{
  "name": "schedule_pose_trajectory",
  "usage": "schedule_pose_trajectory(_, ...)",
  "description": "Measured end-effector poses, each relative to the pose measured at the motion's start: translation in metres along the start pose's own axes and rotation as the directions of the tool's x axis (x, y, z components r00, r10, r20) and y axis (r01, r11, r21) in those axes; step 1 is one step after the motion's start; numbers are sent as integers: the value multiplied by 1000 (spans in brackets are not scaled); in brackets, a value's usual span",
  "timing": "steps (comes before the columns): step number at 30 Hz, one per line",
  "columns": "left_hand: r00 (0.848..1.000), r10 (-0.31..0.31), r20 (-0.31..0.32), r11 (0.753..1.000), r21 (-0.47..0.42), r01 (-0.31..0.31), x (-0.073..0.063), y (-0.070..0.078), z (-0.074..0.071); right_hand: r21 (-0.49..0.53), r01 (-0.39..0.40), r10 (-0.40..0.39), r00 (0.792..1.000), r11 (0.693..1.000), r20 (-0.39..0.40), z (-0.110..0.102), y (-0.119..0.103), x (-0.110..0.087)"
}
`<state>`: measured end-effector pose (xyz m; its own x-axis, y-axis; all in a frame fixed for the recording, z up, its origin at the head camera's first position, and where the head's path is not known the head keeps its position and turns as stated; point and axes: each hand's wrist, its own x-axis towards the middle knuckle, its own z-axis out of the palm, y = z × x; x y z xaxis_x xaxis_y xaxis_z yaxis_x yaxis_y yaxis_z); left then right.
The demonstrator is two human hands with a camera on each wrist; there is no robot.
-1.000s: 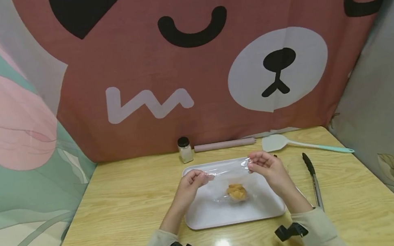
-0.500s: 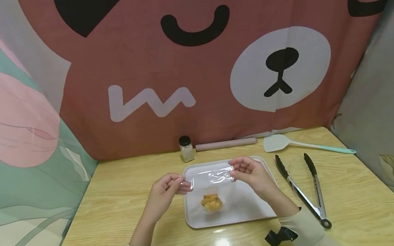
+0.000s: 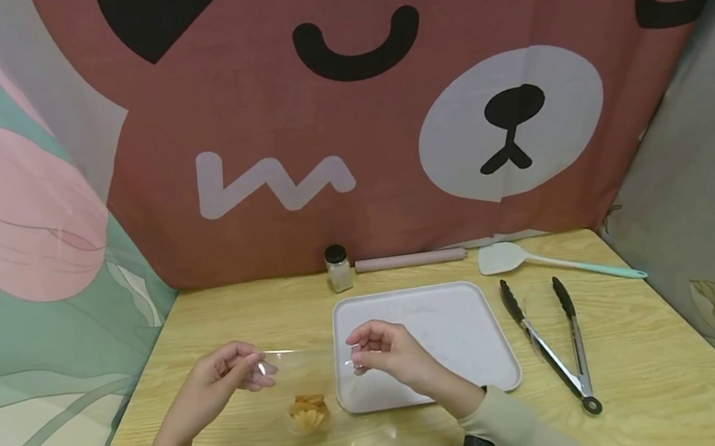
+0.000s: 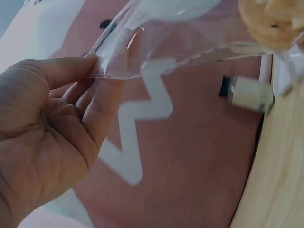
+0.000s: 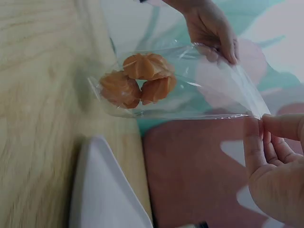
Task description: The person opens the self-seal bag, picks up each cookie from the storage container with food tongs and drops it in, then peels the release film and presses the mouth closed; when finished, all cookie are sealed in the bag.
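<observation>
A clear plastic bag (image 3: 312,371) hangs between both hands over the wooden table, left of the white tray (image 3: 439,339). The left hand (image 3: 213,386) pinches one top corner between thumb and fingers. At the opposite top corner, the right hand (image 3: 398,363) pinches the film the same way, in front of the tray's left side. Three ridged, golden-brown swirl cookies (image 5: 149,66) lie together at the bottom of the bag in the right wrist view. From the left wrist, the taut film (image 4: 152,42) shows at the fingertips, with one cookie (image 4: 270,23) at the upper right.
Behind the tray stand a black-capped jar (image 3: 339,270) and a pale rolling pin (image 3: 410,260). A spatula (image 3: 502,258) with a mint handle lies at the back right. Metal tongs (image 3: 550,352) with black tips lie spread to the tray's right. A printed curtain (image 3: 381,138) hangs behind the table.
Both hands have carried the bag of cookies left and toward the person, from over the tray to beyond its left edge. The tray and tongs are now fully uncovered.
</observation>
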<state>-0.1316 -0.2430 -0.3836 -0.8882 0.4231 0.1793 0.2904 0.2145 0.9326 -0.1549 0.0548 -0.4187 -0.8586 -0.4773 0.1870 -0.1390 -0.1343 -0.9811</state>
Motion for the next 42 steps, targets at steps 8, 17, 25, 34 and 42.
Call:
schedule_pose_trajectory(8,996,-89,12,995,35,88,-7,-25,-37,-18,-70,70,997,997,14,29,19,33)
schedule_pose_trajectory(17,958,-276,-73,961,-19,275,33,-84,-61,-175,-105,77,984,979,-160,25,53,90)
schedule_pose_trajectory(25,914,-390,-114,921,-61,385,69,-133,-62,-514,-153,11,963,844,-269,18,90,121)
schedule_pose_trajectory(34,888,-457,-53,883,-149,445,89,-158,-56,-681,-166,-77,947,713,-313,13,102,128)
schedule_pose_trajectory(42,879,-473,-59,872,-172,458,92,-162,-59,-649,-186,-23,954,737,-300,11,99,129)
